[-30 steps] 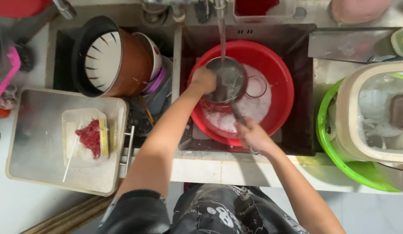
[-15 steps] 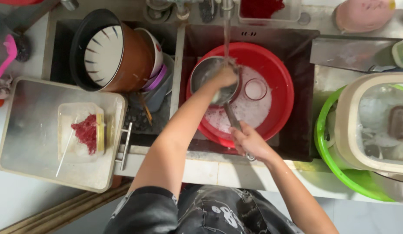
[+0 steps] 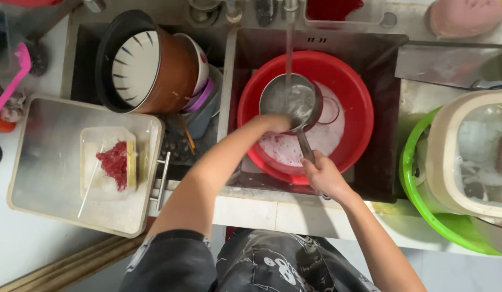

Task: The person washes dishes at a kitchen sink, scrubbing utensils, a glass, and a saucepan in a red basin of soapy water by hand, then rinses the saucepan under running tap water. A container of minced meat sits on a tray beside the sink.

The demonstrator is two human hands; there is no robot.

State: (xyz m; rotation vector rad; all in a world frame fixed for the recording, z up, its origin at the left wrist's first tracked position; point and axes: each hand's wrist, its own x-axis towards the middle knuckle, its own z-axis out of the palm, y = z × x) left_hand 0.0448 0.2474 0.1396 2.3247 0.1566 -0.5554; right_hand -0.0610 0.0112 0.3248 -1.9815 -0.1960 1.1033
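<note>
A steel ladle (image 3: 291, 101) sits under a thin stream of tap water (image 3: 288, 51), above a red basin (image 3: 355, 89) that holds soapy water and a clear glass (image 3: 331, 111). My right hand (image 3: 322, 176) grips the ladle's handle at the basin's near rim. My left hand (image 3: 273, 124) is pressed against the ladle's bowl on its near left side, fingers partly hidden by it. The basin stands in the right sink bowl (image 3: 386, 59).
The left sink bowl holds a brown pot (image 3: 172, 70) with a striped white bowl (image 3: 133, 67) and stacked dishes. A steel tray (image 3: 45, 135) on the left carries a plastic box with red scrubber. A green basin (image 3: 424, 208) with a white container (image 3: 451, 157) stands right.
The ladle has shifted slightly so the water stream falls into its bowl. My left hand slid from the rim's far side to the near left side. The right hand keeps its grip.
</note>
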